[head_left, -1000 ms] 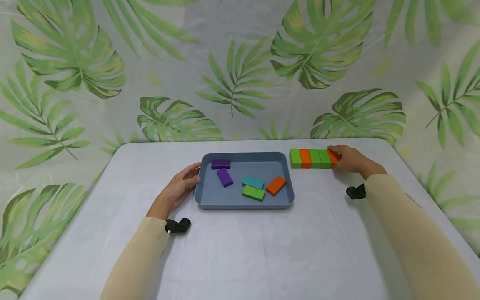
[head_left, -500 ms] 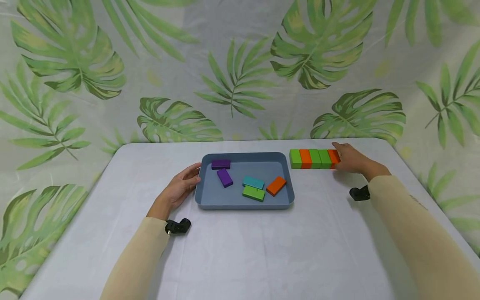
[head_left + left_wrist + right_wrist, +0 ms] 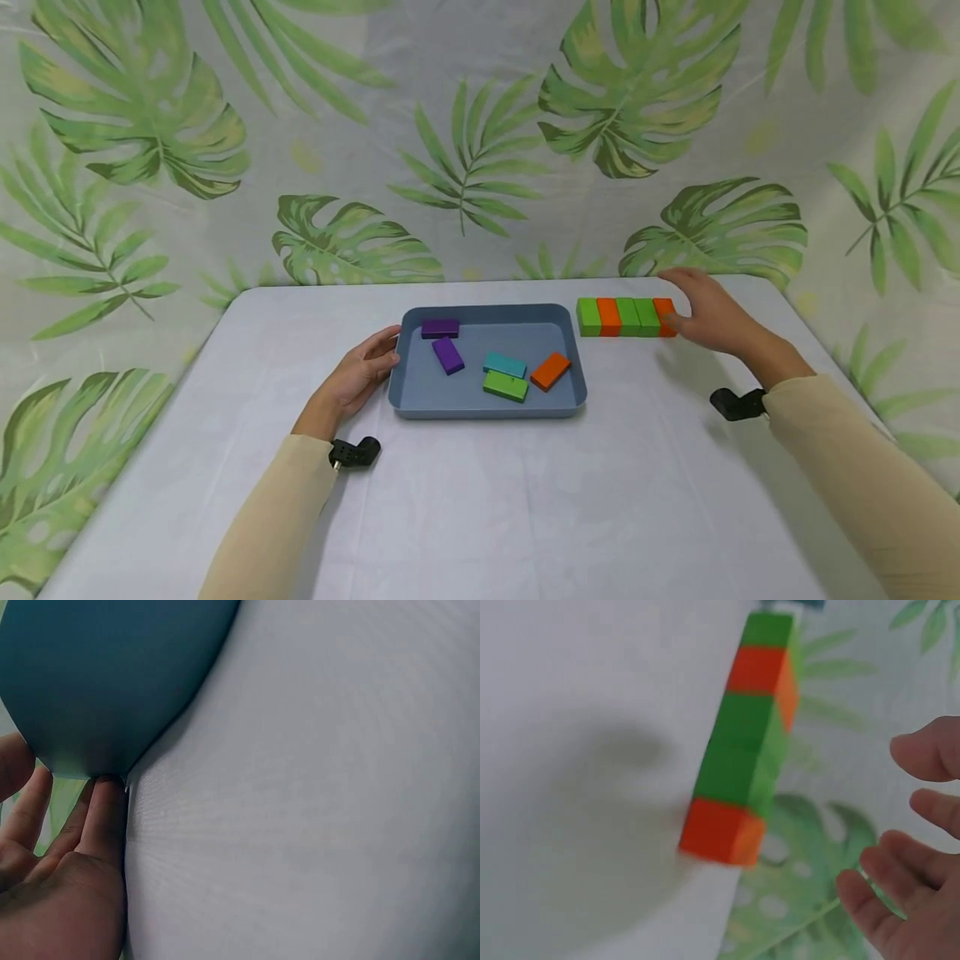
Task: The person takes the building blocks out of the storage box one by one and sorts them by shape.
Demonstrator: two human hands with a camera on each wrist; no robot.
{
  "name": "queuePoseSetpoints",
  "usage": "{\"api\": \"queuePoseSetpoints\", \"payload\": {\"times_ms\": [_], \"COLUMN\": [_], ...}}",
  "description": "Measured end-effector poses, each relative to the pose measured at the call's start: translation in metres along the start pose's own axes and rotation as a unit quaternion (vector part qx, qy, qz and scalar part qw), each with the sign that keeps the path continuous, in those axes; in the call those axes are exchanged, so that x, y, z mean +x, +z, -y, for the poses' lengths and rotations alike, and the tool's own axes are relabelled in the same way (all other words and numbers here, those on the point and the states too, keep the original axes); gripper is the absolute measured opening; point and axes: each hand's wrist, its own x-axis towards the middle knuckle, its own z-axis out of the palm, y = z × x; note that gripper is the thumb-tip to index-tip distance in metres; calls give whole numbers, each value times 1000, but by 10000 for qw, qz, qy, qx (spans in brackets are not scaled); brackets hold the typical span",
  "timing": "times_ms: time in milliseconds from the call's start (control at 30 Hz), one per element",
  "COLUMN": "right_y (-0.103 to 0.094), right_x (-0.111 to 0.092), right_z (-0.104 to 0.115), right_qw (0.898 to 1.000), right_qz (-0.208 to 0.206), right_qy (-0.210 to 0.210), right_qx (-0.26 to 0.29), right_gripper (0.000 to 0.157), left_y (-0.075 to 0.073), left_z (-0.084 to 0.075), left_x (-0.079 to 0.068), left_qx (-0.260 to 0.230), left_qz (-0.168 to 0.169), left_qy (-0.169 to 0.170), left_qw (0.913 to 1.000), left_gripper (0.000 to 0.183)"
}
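Observation:
A blue-grey tray (image 3: 487, 410) lies on the table with several loose blocks in it. My left hand (image 3: 358, 379) rests against the tray's left side. In the left wrist view its fingers (image 3: 102, 817) extend fairly straight, touching the tray's outer wall (image 3: 105, 697). Just right of the tray stands a row of green and orange blocks (image 3: 628, 317), set side by side. An orange block (image 3: 664, 317) forms the row's right end. Beside that end hovers my right hand (image 3: 708, 315), fingers spread and holding nothing. The right wrist view shows a gap between its fingers (image 3: 900, 870) and the blurred row.
Inside the tray are two purple blocks (image 3: 448, 356), a teal block (image 3: 505, 364), a green block (image 3: 506, 386) and an orange block (image 3: 551, 372). A white cloth (image 3: 525, 508) covers the table. Behind its far edge hangs a leaf-patterned curtain (image 3: 465, 167).
My right hand has let go of the orange end block and lifted away to the right, its fingers spreading. The end block now stands straight in the row. My left hand stays put.

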Motion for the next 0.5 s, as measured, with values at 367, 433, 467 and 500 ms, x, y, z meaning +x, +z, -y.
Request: {"api": "queuePoseSetpoints", "payload": {"times_ms": [367, 433, 467, 500], "right_y": [3, 4, 4, 4], "right_x": [-16, -18, -19, -19], "right_z": [48, 54, 57, 61], "right_qw": [9966, 9963, 9959, 9955], "right_qz": [-93, 25, 77, 138], "right_qy": [-755, -780, -798, -808], "right_qx": [300, 366, 408, 466], "right_gripper": [54, 51, 49, 47], "left_y": [-1, -1, -1, -1], "left_z": [0, 0, 0, -1], "left_x": [3, 3, 2, 2], "left_qx": [-46, -47, -48, -59], "left_qz": [-79, -72, -68, -66], "left_qy": [-55, -58, -62, -67], "left_qw": [9999, 9999, 9999, 9999], "left_gripper": [65, 65, 65, 65]}}
